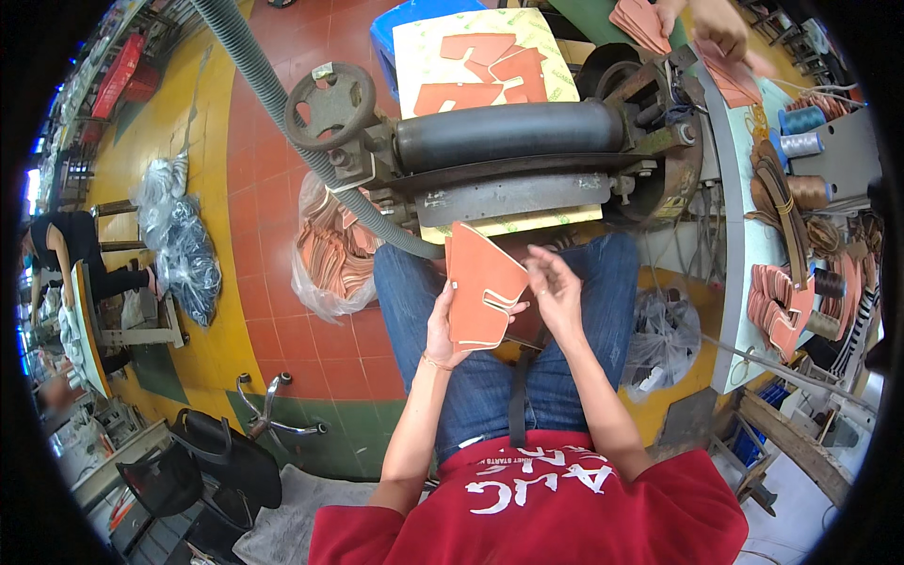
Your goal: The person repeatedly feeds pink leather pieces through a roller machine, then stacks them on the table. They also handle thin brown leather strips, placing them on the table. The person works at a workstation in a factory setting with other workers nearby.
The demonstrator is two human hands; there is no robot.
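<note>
My left hand [441, 325] is closed round a small stack of salmon-orange cut leather pieces [482, 282], held upright over my lap. The pieces have pale edges and a notch low on their right side. Beside their right edge is my right hand [556, 290], fingers loosely curled and apart, with nothing plainly held in it. Just beyond the pieces stands a machine with a wide dark roller [508, 135] and a metal plate [513, 201] along its front. More orange pieces [490, 71] lie on a pale yellow board [414, 56] behind the roller.
A handwheel [330, 105] and a grey ribbed hose [250, 66] flank the machine's left. A plastic bag of orange pieces [334, 250] sits on the floor. At right, a table [739, 235] bears thread spools [805, 144] and more pieces. Another person's hand [718, 26] touches pieces there.
</note>
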